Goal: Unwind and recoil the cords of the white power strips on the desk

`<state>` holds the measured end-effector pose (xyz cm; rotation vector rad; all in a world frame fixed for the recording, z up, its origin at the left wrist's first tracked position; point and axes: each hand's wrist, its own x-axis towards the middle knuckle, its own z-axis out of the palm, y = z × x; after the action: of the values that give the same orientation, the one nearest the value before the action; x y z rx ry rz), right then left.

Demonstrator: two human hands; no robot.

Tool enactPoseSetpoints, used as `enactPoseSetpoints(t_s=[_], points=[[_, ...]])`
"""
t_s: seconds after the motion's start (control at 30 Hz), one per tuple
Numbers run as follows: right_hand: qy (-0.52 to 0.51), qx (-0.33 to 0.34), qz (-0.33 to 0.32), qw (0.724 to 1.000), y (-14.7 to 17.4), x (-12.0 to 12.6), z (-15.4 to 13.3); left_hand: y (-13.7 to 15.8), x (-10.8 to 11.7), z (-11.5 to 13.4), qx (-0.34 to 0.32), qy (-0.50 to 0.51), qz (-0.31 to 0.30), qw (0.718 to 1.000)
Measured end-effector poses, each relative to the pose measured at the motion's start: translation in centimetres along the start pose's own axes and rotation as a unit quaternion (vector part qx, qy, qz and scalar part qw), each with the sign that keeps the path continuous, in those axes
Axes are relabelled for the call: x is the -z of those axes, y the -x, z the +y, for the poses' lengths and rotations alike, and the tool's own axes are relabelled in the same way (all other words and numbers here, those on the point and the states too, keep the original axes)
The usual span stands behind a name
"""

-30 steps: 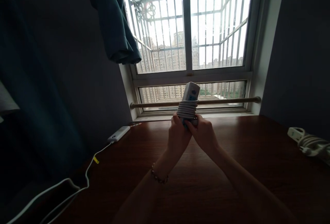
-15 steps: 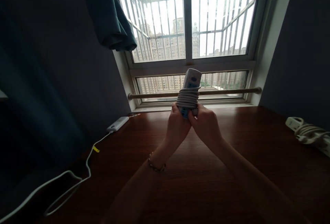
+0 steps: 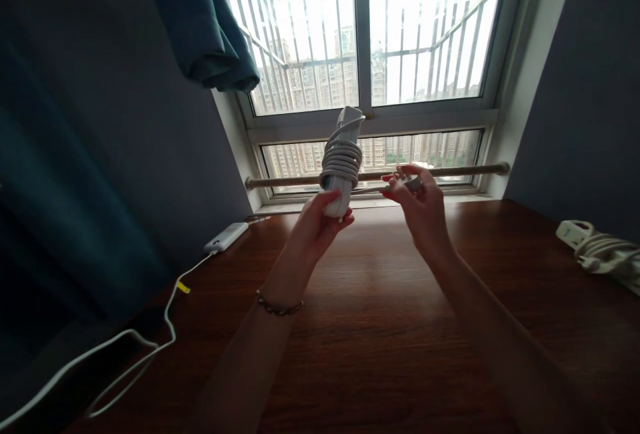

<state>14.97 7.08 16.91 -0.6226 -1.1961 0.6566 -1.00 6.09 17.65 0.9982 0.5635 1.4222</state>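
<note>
Since the earlier frame, the hands separated: the right hand (image 3: pixel 417 204) drew the plug (image 3: pixel 413 184) aside, pinched in its fingertips. The left hand (image 3: pixel 320 221) gripped the base of the power strip (image 3: pixel 343 161), upright above the table (image 3: pixel 380 327). The rigid body probably offered the firm hold; its coiled cord (image 3: pixel 341 161) looked springy.

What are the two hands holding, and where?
Left hand holds the power strip by its lower end; right hand pinches the plug end of its cord.
</note>
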Motion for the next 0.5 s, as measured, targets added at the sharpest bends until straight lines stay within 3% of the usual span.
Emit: enactPoseSetpoints(t_s=[0.1,0.17,0.33,0.5], points=[[-0.211,-0.163,0.013,0.964,-1.0,-0.2,1.4,0.1,0.0,0.4,0.03,0.087,-0.034,0.995],[-0.273,-0.218,0.021,0.937,-1.1,-0.6,2.1,0.2,-0.1,0.3,0.059,0.142,-0.056,0.986],[-0.295,-0.219,-0.074,0.927,0.1,-1.9,3.3,0.2,-0.7,-1.2,0.149,0.264,-0.107,0.947],[-0.281,-0.197,-0.083,0.936,0.5,-2.4,4.1,-0.3,-0.4,-2.5,0.156,0.204,-0.121,0.959]])
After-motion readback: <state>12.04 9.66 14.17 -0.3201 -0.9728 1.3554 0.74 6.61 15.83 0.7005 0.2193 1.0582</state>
